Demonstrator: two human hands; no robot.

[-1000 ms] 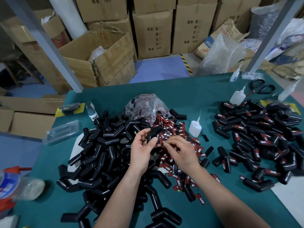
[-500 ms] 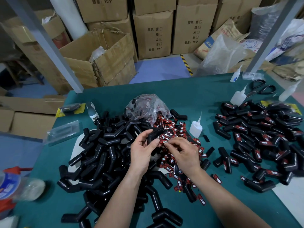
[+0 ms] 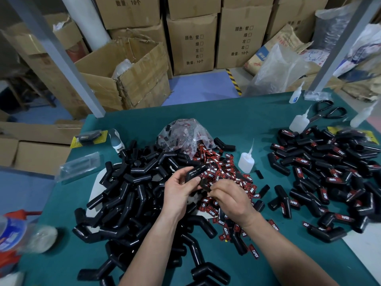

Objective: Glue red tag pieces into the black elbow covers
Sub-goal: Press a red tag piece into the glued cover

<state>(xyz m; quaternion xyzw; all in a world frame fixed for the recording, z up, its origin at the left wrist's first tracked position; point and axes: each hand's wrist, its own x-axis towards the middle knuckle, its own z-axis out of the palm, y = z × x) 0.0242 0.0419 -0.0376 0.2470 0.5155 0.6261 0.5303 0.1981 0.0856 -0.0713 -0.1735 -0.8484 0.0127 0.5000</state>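
Observation:
My left hand (image 3: 180, 193) grips a black elbow cover (image 3: 194, 172) above the middle of the table. My right hand (image 3: 229, 200) pinches a small tag piece (image 3: 205, 185), dark side up, right against that cover. Below the hands lies a heap of red tag pieces (image 3: 218, 170) printed TAPER. A big pile of bare black elbow covers (image 3: 132, 190) fills the left half. On the right sits a pile of covers with red tags on them (image 3: 329, 178). A white glue bottle (image 3: 245, 161) stands just right of the tag heap.
A clear plastic bag of tags (image 3: 182, 134) lies behind the heap. More glue bottles (image 3: 299, 123) and black scissors (image 3: 327, 111) sit at the back right. A grey frame post (image 3: 59, 58) rises at the back left corner. Cardboard boxes (image 3: 193, 42) stand beyond the green table (image 3: 237, 120).
My right hand has drawn in closer to the left hand, bringing the tag piece up against the cover. The left hand has tilted the cover slightly.

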